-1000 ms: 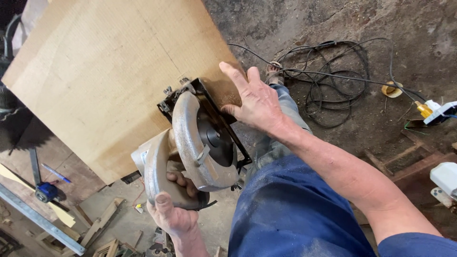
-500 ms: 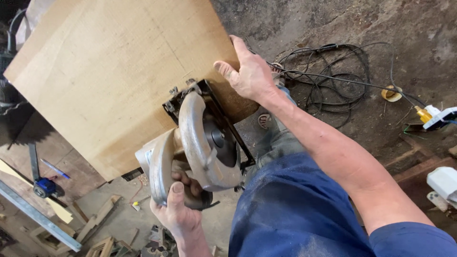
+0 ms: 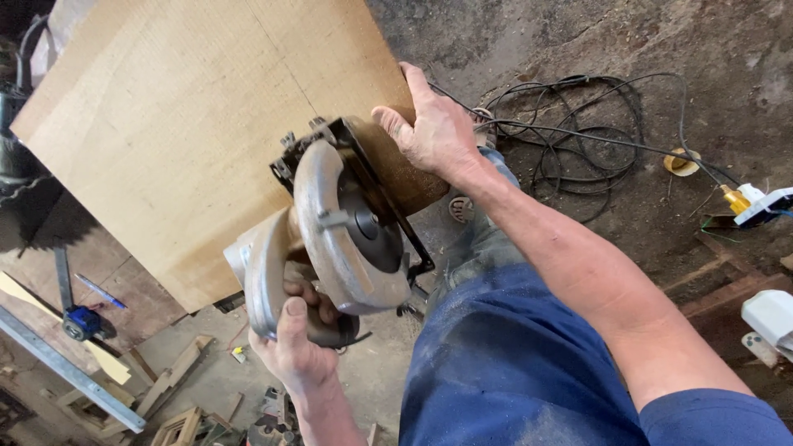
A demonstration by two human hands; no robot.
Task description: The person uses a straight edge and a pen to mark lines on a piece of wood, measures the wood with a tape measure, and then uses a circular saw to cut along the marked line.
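A large plywood sheet (image 3: pixel 190 132) fills the upper left. A grey metal circular saw (image 3: pixel 334 231) rests at the sheet's near edge, its black base plate on the wood. My left hand (image 3: pixel 296 347) grips the saw's handle from below, thumb over the housing. My right hand (image 3: pixel 429 128) clasps the right edge of the sheet just beyond the saw, fingers over the top and thumb towards the saw. A faint pencil line runs along the sheet towards the saw. My blue trousers (image 3: pixel 504 363) fill the lower centre.
Black cable (image 3: pixel 578 124) lies coiled on the dirt floor at upper right, leading to a white plug block (image 3: pixel 764 205). Wood offcuts (image 3: pixel 173 388), a metal bar (image 3: pixel 66 367) and a blue-handled tool (image 3: pixel 81 322) lie at lower left. A white object (image 3: pixel 772 318) sits at the right edge.
My right hand has moved from above the saw's guard up to the sheet's right edge and taken hold of it. The saw has stayed in my left hand.
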